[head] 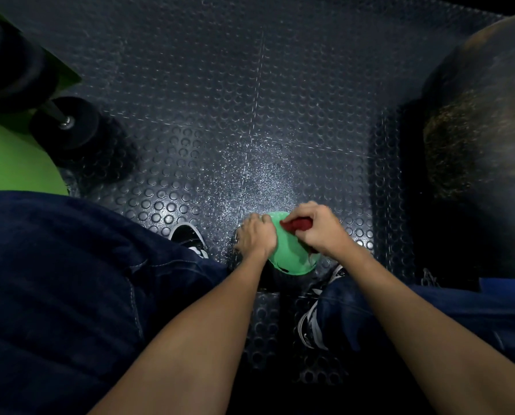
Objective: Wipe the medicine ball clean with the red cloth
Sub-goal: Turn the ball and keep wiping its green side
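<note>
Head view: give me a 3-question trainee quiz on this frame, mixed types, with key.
1. True or false: the red cloth is in the left hand.
2. Multiple choice: the medicine ball rests on A) a bench, B) the studded floor, C) a lap.
3. Fill in: the left hand rests on the ball's ____ side.

Key:
1. False; the right hand grips it and presses it on the ball.
2. B
3. left

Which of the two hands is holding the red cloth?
The right hand grips the red cloth against the green medicine ball; the left hand only steadies the ball, holding nothing.
</note>
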Motion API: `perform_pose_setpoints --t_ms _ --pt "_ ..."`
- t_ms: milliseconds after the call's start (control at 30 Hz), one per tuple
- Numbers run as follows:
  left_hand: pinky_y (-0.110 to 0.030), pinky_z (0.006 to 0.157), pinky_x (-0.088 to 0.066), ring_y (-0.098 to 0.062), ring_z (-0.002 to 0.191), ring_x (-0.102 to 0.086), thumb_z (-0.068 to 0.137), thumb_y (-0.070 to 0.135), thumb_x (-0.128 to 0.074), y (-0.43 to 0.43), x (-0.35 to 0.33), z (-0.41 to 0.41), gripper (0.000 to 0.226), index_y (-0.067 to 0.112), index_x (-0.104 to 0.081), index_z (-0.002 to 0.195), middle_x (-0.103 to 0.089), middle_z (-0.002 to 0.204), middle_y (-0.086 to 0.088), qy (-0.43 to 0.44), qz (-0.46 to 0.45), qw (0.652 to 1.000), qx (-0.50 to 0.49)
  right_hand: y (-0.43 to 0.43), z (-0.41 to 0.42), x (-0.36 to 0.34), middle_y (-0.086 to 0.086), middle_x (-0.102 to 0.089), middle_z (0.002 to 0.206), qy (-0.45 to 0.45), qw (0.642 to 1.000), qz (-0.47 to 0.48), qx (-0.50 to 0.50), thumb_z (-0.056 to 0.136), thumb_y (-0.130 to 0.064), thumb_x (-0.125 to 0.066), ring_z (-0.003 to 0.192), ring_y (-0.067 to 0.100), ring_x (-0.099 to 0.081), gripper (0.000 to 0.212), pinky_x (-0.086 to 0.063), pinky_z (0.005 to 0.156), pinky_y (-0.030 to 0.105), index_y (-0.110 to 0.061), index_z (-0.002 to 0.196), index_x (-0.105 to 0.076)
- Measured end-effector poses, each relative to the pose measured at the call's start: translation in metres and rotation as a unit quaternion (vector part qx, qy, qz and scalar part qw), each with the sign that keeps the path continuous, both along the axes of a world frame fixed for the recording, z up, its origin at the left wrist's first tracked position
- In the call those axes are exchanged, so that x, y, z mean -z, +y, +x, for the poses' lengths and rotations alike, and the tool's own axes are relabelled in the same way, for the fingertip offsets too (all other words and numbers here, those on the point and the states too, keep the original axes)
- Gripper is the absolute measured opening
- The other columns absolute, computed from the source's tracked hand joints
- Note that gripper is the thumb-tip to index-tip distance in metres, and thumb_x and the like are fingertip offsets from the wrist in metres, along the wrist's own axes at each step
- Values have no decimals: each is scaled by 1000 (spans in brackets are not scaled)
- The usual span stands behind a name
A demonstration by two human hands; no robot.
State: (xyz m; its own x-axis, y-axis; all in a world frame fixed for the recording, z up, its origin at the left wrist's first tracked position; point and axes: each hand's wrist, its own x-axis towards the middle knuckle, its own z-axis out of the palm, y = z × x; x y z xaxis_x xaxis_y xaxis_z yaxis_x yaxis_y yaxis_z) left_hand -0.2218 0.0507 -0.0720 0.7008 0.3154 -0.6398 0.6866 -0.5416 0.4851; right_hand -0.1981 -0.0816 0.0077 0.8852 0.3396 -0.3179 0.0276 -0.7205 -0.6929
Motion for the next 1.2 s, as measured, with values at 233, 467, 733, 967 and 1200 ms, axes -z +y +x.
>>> perform_pose_setpoints --t_ms 233,467,733,967,1200 --pt "-52 103 -41 -25 112 -55 105 38 -25 3 3 3 42 14 -55 123 -59 126 -9 1 -11 1000 -4 12 -3 0 -5 -66 83 -22 999 -12 -35 63 9 -64 88 14 -56 35 -44 86 24 -15 85 -76" --pt "-52 105 -41 -25 116 -54 105 40 -25 4 8 4 46 15 -55 128 -58 129 -6 -5 -14 1000 0 6 14 -1 -14 -60 83 -19 999 -46 21 71 8 -64 90 13 -53 33 -45 89 30 -15 92 -75" --pt "-54 100 -45 -27 113 -56 96 49 -18 -2 8 7 57 17 -55 126 -60 126 -8 -1 9 1000 -6 -5 -3 0 -3 -71 87 -22 994 13 -102 62 10 -62 91 16 -58 39 -47 88 32 -14 89 -76" --pt "-55 97 -46 -29 108 -59 89 53 -13 -4 4 7 67 15 -58 120 -62 120 -11 -3 6 1000 -4 2 -6 11 1 -69 92 -75 997 -4 -14 68 8 -64 92 21 -57 34 -47 90 38 -12 93 -75" --pt "-57 104 -42 -29 113 -58 100 56 -25 14 -2 29 59 13 -55 127 -60 129 -10 16 -37 994 106 -9 10 0 1 -67 95 28 997 69 32 69 9 -63 90 13 -62 41 -47 82 22 -20 97 -73"
